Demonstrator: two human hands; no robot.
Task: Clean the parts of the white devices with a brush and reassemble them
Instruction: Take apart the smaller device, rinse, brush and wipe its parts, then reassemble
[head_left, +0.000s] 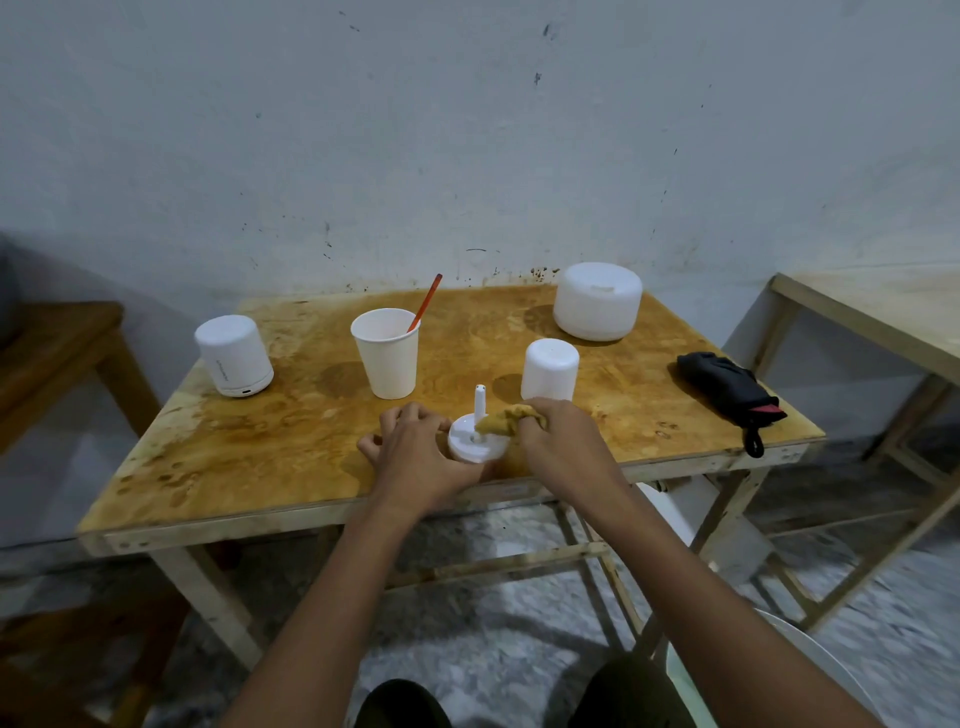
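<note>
Your left hand (415, 457) curls round the white base (465, 444), which stands on the tabletop (234, 457) just in front of the paper cup (385, 358). Your right hand (563, 439) pinches a yellow cloth (504, 421) against the base's upright stem. The brush (426, 304) leans inside the cup, and the white cover (549, 369) stands to the right of the cup.

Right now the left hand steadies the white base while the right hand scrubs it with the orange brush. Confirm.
Wrong tool: head view shows the right hand holding a yellow-brown cloth on the white base; the orange brush stands in the paper cup.
</note>
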